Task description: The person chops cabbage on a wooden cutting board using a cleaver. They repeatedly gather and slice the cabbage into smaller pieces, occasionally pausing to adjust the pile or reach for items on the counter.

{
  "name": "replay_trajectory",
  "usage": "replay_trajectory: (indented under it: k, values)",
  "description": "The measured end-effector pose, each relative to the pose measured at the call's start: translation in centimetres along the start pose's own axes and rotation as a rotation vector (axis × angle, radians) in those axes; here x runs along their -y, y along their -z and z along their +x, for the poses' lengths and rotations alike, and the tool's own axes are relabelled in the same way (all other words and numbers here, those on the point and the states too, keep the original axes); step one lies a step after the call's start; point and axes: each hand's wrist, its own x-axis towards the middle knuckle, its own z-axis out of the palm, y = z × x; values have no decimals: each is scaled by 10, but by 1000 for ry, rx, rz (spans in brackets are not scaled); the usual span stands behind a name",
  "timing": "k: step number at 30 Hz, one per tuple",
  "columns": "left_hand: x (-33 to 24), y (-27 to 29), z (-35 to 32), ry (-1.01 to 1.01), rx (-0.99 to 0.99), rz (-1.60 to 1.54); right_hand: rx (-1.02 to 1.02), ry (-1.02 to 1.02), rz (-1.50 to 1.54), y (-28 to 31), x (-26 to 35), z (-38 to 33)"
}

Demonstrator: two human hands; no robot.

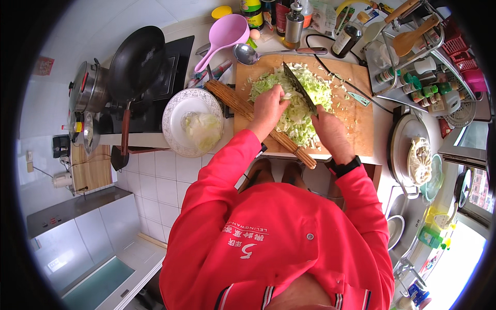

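Note:
A heap of chopped cabbage (310, 124) covers the middle of the wooden cutting board (356, 124). My right hand (333, 135) grips the handle of a dark-bladed kitchen knife (297, 83), its blade slanting away to the far left over the heap. My left hand (268, 109) is beside the blade, fingertips pinched together at pale cabbage pieces. Under my left wrist, a long bundle of thin brown sticks (232, 98) lies diagonally across the board's left front part. To the left, a patterned white plate (172, 121) holds a pale cabbage chunk (203, 130).
A steel ladle (248, 53) and a pink scoop (227, 32) lie beyond the board, near bottles. A dark cable crosses the board's right side. A black wok (135, 64) stands on the left stove; a condiment rack (423, 67) and a lidded pan (400, 150) are at right.

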Motion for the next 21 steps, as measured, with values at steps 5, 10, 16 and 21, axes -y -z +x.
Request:
replay_trajectory:
  k: [5, 10, 16, 21]
  values:
    - [4, -8, 0, -33, -97, -15, -71, 56, 71, 6, -12, -13]
    - [0, -6, -9, 62, -145, -237, -81, 187, 17, -1, -16, -12]
    - [7, 7, -25, -175, -283, -3, 29, 191, 47, 2, -17, -20]
    - [3, 0, -49, -12, -377, -48, -32, 136, 10, 4, -14, -23]
